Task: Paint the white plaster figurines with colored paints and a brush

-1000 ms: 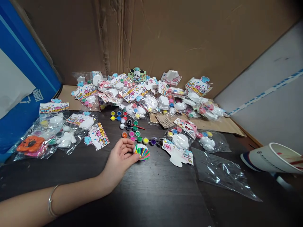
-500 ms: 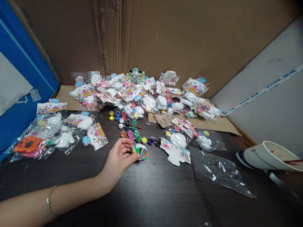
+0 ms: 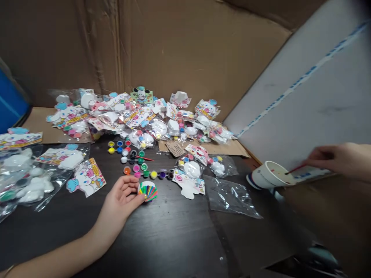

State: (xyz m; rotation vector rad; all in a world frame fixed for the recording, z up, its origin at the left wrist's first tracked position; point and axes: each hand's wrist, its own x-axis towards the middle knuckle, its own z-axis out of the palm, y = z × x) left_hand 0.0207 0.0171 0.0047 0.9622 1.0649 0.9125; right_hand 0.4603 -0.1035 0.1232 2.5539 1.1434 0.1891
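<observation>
My left hand (image 3: 123,197) pinches the edge of a small shell-shaped figure (image 3: 148,191), painted in rainbow stripes with a white part at its top. At the right, my right hand (image 3: 333,159) grips a thin red paintbrush (image 3: 295,168), its tip down inside the mouth of a white paper cup (image 3: 272,174). The liquid in the cup is hard to make out. Beyond the figure stand small open paint pots (image 3: 145,174) of several colours in rows. A second red paintbrush (image 3: 145,158) lies by the green and black pots.
Bagged white figures with cartoon cards (image 3: 139,116) are heaped along the cardboard at the back. More bagged figures (image 3: 34,185) lie at the left, beside a loose card (image 3: 87,177). A flat clear bag (image 3: 232,197) and a cut-out card (image 3: 189,185) lie right of centre.
My right hand has come into view at the right, holding a brush in the cup. The view has turned to the right. My left hand keeps its hold on the painted figure.
</observation>
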